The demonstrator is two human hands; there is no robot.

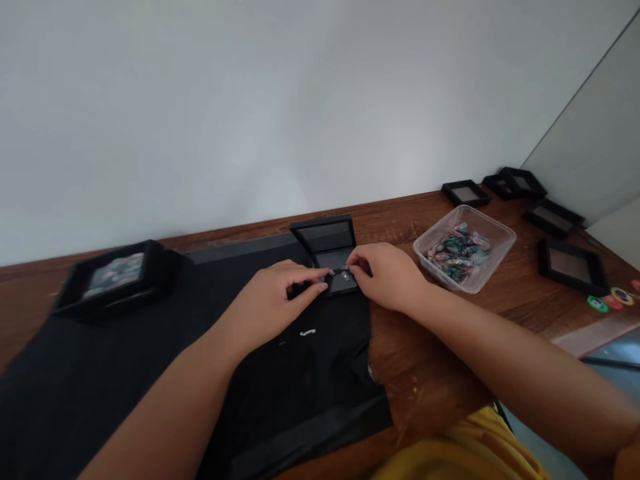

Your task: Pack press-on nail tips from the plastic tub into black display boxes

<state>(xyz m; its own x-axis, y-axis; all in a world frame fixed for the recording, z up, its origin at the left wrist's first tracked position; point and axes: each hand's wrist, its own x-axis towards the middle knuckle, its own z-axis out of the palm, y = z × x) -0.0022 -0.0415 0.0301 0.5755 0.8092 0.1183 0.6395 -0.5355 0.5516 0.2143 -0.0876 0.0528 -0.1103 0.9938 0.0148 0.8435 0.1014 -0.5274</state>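
Note:
A small black box (pixel 325 235) with its lid raised stands on the black sheet in front of me. A few small shiny pieces (pixel 346 275) lie inside it. My left hand (pixel 273 297) reaches in from the left, thumb and forefinger pinched together at the box's left side. Whatever sits between those fingertips is too small to name. From the right, my right hand (pixel 385 273) has its thumb and forefinger pinched at the box's right side, and what they hold is hidden. A small white scrap (pixel 307 332) lies on the black sheet (pixel 320 380) nearer to me.
Right of my hands is a clear plastic tub (pixel 493 257) with many small wrapped pieces (pixel 457 253). Several black frame-like boxes (pixel 573 265) stand farther right, beside colourful round pieces (pixel 597 304). At left are stacked black boxes (pixel 107 277). A white wall (pixel 250 120) rises behind the wooden table (pixel 425 373).

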